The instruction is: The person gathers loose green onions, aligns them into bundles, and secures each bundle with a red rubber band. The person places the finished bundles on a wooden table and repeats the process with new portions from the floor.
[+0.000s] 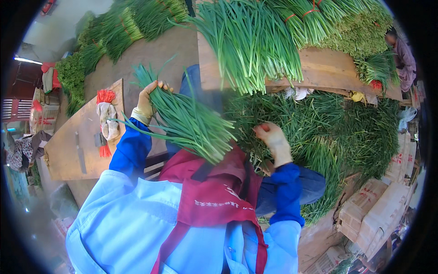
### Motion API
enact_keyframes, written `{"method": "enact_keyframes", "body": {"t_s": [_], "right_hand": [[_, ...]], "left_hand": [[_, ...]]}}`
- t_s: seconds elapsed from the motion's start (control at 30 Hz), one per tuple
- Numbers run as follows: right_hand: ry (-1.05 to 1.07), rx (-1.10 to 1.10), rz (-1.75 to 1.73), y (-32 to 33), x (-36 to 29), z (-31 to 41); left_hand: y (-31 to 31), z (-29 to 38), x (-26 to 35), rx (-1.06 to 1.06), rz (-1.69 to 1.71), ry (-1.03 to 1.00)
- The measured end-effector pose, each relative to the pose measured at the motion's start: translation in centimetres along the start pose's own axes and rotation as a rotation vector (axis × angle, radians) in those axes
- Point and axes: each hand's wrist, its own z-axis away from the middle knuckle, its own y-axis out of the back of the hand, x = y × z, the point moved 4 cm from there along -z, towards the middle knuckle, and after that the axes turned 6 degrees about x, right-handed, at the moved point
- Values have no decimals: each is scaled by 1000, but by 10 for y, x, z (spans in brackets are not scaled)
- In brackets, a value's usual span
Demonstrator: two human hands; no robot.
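My left hand (146, 100), in a pale fingertip-less glove, is closed around a loose bunch of garlic chives (191, 118). The bunch slants across my lap, its leafy tips up at the left and its pale cut ends down at the right, over my dark red apron (212, 202). My right hand (272, 138), gloved alike, hovers at the edge of a heap of loose chive leaves (308, 116) beside my right knee. Its fingers are curled, and whether anything is pinched in them is hidden.
Loose chives (253, 44) cover a wooden board (325, 65) ahead, with tied bundles (311, 20) alongside. More bundles (119, 34) lie on the floor. At left, a plank (68, 154) carries a knife (80, 154) and red ties (105, 96). Boxes (362, 198) stand right; a person (404, 63) sits far right.
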Motion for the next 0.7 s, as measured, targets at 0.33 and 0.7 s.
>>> {"method": "enact_keyframes", "body": {"t_s": [0.33,0.7], "right_hand": [[87,-136,-296,-37,-54,2],[22,-243,128,-77,-106,-9]], "left_hand": [[-7,-6,0,-39,1,50],[-13,-1,2,-69,5,59]]}}
